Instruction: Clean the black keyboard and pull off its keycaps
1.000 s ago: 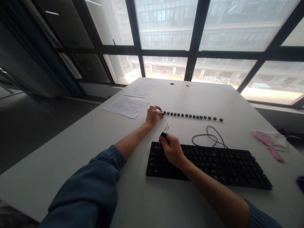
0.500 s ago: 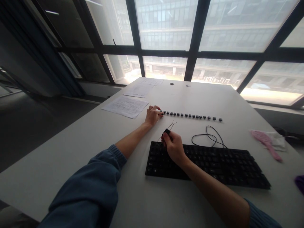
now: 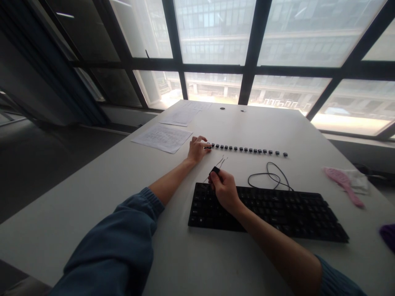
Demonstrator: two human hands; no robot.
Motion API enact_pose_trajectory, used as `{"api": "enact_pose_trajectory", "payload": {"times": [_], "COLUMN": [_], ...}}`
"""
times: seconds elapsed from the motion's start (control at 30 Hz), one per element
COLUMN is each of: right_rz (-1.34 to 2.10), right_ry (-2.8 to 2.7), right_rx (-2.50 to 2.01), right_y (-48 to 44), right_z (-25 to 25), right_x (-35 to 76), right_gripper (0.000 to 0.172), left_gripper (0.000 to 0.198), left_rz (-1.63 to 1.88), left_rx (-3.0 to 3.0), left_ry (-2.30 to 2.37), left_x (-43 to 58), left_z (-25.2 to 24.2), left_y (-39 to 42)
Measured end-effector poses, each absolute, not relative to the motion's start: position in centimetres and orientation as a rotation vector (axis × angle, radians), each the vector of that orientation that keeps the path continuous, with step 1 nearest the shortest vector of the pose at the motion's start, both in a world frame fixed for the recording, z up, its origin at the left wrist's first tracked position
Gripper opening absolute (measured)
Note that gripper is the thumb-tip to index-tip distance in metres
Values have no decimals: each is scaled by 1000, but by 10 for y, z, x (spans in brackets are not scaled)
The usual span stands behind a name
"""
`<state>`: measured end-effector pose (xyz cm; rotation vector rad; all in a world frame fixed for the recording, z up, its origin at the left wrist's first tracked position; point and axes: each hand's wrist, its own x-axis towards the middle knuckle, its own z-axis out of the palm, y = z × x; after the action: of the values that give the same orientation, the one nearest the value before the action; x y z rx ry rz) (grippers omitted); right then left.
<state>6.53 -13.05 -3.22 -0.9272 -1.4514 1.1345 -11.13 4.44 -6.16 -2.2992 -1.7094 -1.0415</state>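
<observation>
A row of several small black keycaps [image 3: 245, 149] runs across the white table. At its left end, my left hand [image 3: 197, 150] has thumb and fingers closed around a keycap [image 3: 207, 145], which they partly cover. My right hand [image 3: 226, 188] grips the black handle of a wire keycap puller [image 3: 215, 169]. The puller's two bent prongs point up and away, with nothing visible between them. Beneath that hand lies a black keyboard [image 3: 277, 211]; the hand and forearm hide part of its left half.
The keyboard's cable [image 3: 268, 174] loops behind it. On the right, a pink hairbrush [image 3: 344, 183] rests on a white cloth or tissue [image 3: 359, 183], with a purple item [image 3: 388, 236] nearer the edge. Printed sheets [image 3: 163, 137] lie at the left; windows [image 3: 212, 33] stand beyond the table.
The whole view has shifted very slightly. Both hands keep nearly the same place and hold, and the row of keycaps looks the same.
</observation>
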Motion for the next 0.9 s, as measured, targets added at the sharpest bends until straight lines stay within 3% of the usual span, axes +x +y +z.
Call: {"api": "enact_pose_trajectory", "payload": {"times": [0.5, 0.7, 0.9], "right_rz": [1117, 1071, 945], "right_ry": [-1311, -1238, -1592], "right_rx": [-876, -901, -933], "right_y": [-131, -130, -129], "right_z": [-32, -27, -23], "right_x": [68, 71, 82], "right_gripper": [37, 36, 28], "left_gripper": [22, 21, 25], "left_rz": [-1232, -1414, -1518], "left_rx": [-2262, -2412, -2614], "left_ry": [-1676, -1602, -1818], "left_x": [-103, -92, -96], "left_z": [-46, -31, -27], "left_y": [19, -47, -131]}}
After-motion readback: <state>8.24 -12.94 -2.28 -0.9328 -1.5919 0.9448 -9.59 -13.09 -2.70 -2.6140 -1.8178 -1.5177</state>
